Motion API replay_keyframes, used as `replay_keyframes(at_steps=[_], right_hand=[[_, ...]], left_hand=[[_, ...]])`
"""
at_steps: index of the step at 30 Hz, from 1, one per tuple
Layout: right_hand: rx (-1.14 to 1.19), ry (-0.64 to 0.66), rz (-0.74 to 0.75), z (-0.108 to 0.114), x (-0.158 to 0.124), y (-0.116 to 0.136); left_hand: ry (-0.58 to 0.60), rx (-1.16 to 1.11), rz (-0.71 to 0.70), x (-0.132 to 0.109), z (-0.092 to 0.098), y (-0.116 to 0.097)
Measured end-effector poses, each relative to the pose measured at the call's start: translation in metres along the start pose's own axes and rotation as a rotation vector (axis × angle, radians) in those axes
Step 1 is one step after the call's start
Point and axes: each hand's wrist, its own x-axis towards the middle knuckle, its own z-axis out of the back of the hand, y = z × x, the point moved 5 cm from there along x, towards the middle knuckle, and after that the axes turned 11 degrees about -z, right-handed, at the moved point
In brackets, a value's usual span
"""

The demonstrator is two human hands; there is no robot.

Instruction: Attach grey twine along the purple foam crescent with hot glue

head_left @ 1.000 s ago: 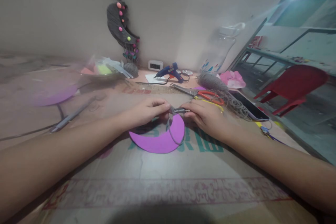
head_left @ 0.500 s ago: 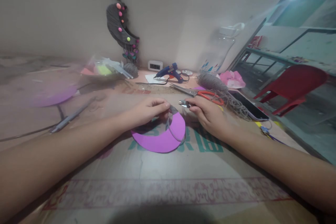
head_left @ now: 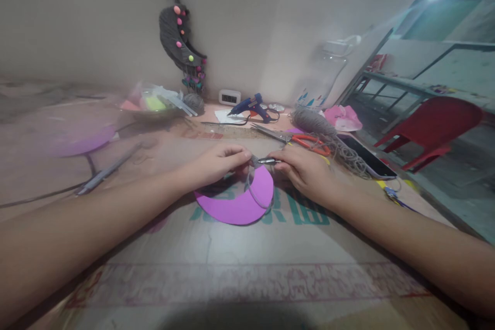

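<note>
The left hand is pinched shut on the grey yarn at the upper tip of the purple foam crescent, which lies flat on the worktop; the right hand grips small thread snips, their blades touching the yarn just beside the left fingertips; orange-handled scissors lie behind.

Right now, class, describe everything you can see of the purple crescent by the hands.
The purple crescent is a flat, moon-shaped cut-out, seemingly craft foam, plain and matte. It lies on the printed cardboard, its left end beside the left hand, whose fingers pinch the far right tip. A loop of grey yarn hangs from there across the purple face. The snips in the right hand point at the same tip.
</note>
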Motion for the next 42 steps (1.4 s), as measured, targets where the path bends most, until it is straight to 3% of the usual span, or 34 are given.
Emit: replay_keyframes(at_steps=[42], right_hand=[[0.059, 0.014, -0.022, -0.0031, -0.0012, -0.0018]], left_hand=[[0.051, 0.035, -0.068, 0.0007, -0.0037, -0.0003]])
